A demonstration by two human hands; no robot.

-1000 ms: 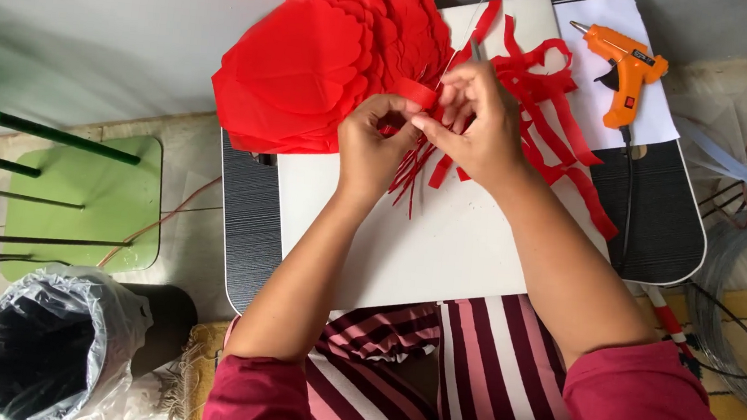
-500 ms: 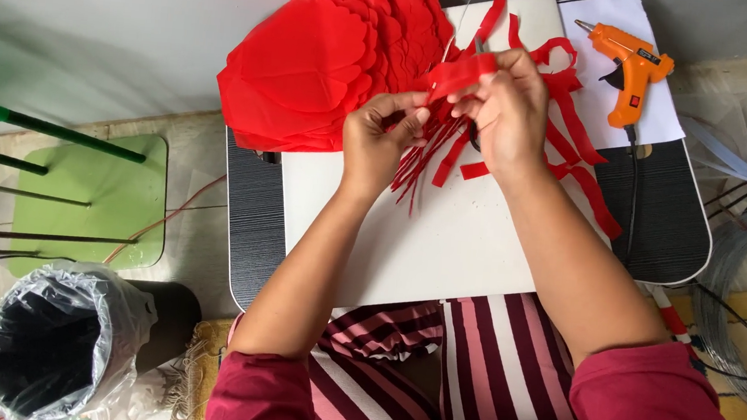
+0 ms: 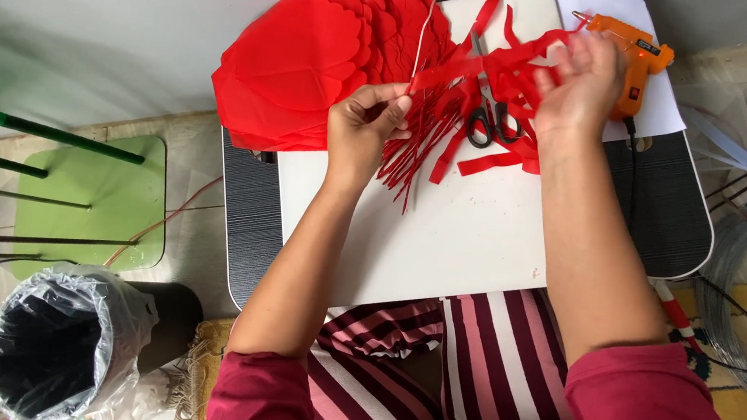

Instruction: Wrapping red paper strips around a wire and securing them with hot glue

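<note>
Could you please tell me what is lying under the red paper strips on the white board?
Black-handled scissors lie under the red paper strips, handles showing, blades partly covered. The white board is beneath them. Anything else under the strips is hidden.

Green stool (image 3: 90,203), lined bin (image 3: 55,344), pale tiled floor (image 3: 199,249)

The scene is lit by bright, soft daylight. The white board (image 3: 443,243) is seen clearly, with no strong glare. Only faint shadows are cast under the arms. The right hand (image 3: 583,80) near the board's far right corner is blurred by motion. The left hand (image 3: 362,132) is shown sharp. Lines near the picture's edges are bent a little.
</note>
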